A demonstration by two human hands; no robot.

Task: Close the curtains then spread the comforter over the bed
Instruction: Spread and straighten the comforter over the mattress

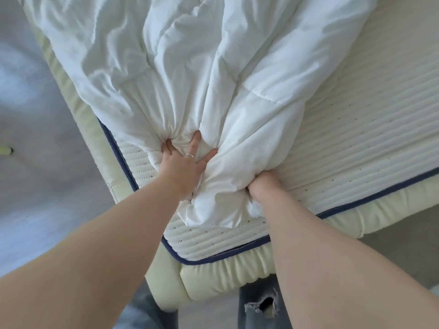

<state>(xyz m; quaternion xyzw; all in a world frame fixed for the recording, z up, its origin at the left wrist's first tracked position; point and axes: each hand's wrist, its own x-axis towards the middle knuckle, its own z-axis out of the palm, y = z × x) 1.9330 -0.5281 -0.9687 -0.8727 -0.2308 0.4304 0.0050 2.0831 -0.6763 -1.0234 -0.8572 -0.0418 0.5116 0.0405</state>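
Observation:
A white quilted comforter (180,67) lies bunched and creased on the bed, gathered to a narrow end near the mattress corner. My left hand (183,167), a ring on one finger, presses into the gathered cloth with its fingers dug in and gripping folds. My right hand (263,186) is closed on the comforter's lower right side, its fingers buried in the fabric. The bare mattress (356,129), cream with ribbed stitching and a blue piped edge, shows to the right and below the comforter. No curtains are in view.
A pale yellow padded bed frame (213,276) wraps the mattress corner closest to me. Grey floor (35,186) lies to the left, with a small green object (6,150) at its far left edge. My legs in ripped jeans (261,307) stand at the corner.

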